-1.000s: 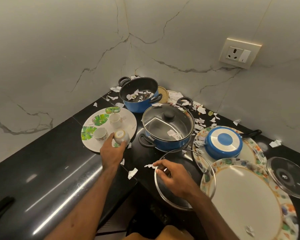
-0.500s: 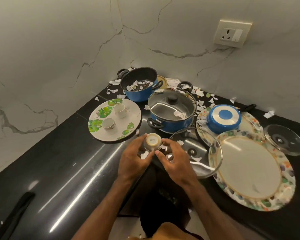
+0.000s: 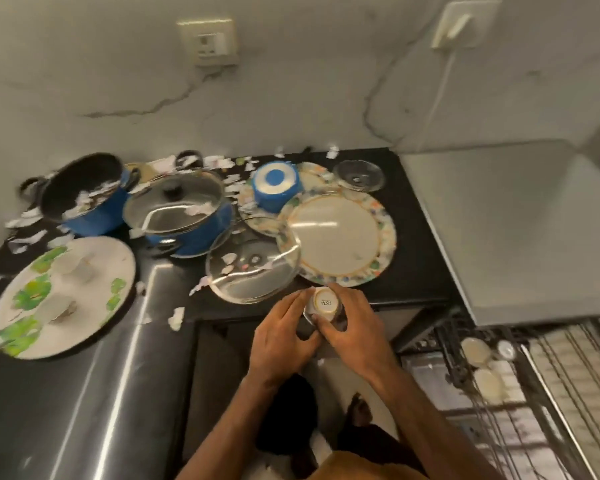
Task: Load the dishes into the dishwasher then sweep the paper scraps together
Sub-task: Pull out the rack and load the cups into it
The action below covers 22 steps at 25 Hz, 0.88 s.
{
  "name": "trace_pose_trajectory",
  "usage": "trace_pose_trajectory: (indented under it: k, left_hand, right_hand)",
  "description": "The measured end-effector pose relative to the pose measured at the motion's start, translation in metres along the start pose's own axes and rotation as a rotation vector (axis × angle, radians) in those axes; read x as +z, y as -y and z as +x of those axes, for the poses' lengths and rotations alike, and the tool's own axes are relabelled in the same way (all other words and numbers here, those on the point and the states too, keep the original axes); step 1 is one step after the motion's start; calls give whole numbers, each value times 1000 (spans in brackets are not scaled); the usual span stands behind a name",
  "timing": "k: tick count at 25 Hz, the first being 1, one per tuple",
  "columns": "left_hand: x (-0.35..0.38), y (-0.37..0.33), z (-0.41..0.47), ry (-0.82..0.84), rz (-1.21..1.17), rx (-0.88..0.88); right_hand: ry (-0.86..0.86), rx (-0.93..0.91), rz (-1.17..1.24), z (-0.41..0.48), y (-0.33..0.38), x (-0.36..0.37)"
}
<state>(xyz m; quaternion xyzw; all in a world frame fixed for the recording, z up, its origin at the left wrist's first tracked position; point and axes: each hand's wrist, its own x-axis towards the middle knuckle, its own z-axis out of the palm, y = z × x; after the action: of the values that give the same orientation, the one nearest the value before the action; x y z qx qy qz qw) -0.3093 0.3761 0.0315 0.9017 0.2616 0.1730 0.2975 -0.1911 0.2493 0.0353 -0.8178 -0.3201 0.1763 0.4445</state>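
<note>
You had the small cup (image 3: 324, 302) caught between both hands just below the middle of the frame, off the near edge of the black counter (image 3: 416, 258). It was upturned, its ringed base with the printed mark facing the camera, so its axis ran roughly along your line of sight with the mouth away from you. Your left hand (image 3: 281, 341) lay against its left side, fingers reaching up along the wall and thumb tucked beneath. Your right hand (image 3: 354, 327) was wrapped round the right side, fingers curled over the top edge. The relation that mattered was with the dishwasher rack (image 3: 445, 344), which stood open at the lower right of the frame with a few pale small dishes (image 3: 476, 351) already in it. It lay to the right of the cup, and your right hand was the nearer one, so that hand looked best placed to take the cup across and set it mouth down. Two more cups (image 3: 75, 268), blurred, sat on the leaf-patterned plate (image 3: 125, 268) at left, and paper scraps (image 3: 175, 318) lay unswept on the counter.
</note>
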Motion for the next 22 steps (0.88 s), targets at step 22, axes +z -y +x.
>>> trace_pose_trajectory:
  k: [22]
  left_hand:
    - [296,-300,113,803,650,385]
  right_hand:
    - [-388,796,-48,-148,-302,-284]
